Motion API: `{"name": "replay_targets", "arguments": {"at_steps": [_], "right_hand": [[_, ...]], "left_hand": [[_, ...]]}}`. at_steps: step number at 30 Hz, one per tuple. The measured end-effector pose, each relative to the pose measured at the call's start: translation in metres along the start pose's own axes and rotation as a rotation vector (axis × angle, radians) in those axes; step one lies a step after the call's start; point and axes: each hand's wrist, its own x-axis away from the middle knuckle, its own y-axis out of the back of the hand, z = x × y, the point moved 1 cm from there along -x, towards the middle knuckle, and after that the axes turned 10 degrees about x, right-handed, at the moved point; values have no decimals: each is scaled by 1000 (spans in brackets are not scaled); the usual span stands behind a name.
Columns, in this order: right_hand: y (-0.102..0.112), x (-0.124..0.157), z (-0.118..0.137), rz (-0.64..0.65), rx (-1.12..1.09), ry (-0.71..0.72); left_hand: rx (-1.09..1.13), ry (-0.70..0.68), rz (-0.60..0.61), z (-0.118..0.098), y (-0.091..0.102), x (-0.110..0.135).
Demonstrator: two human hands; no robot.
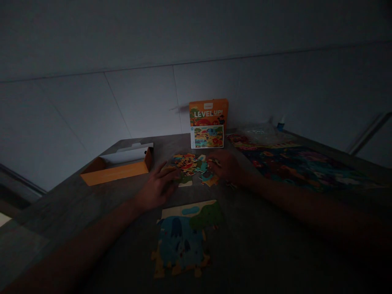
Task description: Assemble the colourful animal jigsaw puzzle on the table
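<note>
A loose pile of jigsaw puzzle pieces lies in the middle of the table. My left hand reaches to the pile's left side, fingers half bent and apart, close to a green and cream piece. At the right side of the pile, my right hand has its fingers pinched together; the edge of what looks like a puzzle piece shows between them. Nearer to me lies a joined puzzle section with a blue elephant, a green bush and knobbed edges. The dim light hides fine detail.
An orange box marked "LEVEL UP!" stands at the back, a picture card leaning on it. An open orange tray sits at left. At right are a dark, colourful puzzle, clear plastic wrapping and a small bottle.
</note>
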Motion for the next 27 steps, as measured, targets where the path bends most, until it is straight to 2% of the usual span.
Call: {"name": "replay_targets", "arguments": {"at_steps": [2, 4, 7, 9, 16, 20, 23, 27], "right_hand": [[1, -3, 9, -76, -190, -140], [-3, -4, 18, -94, -387, -257], [-12, 0, 28, -24, -591, -340], [-17, 4, 31, 35, -662, -369], [-16, 11, 35, 133, -851, -380], [-22, 15, 36, 235, -903, -343], [-27, 16, 35, 242, -826, -285], [-25, 16, 33, 164, -680, -212]], "left_hand": [[32, -84, 61, -8, 3, 0], [53, -175, 148, -18, 4, -1], [71, -264, 254, -30, 6, -2], [71, -278, 274, -34, 6, -3], [47, -179, 88, -21, 5, 0], [58, -145, 58, -15, 0, 1], [45, -147, 53, -16, 0, 1], [38, -147, -2, -19, 4, -1]]}}
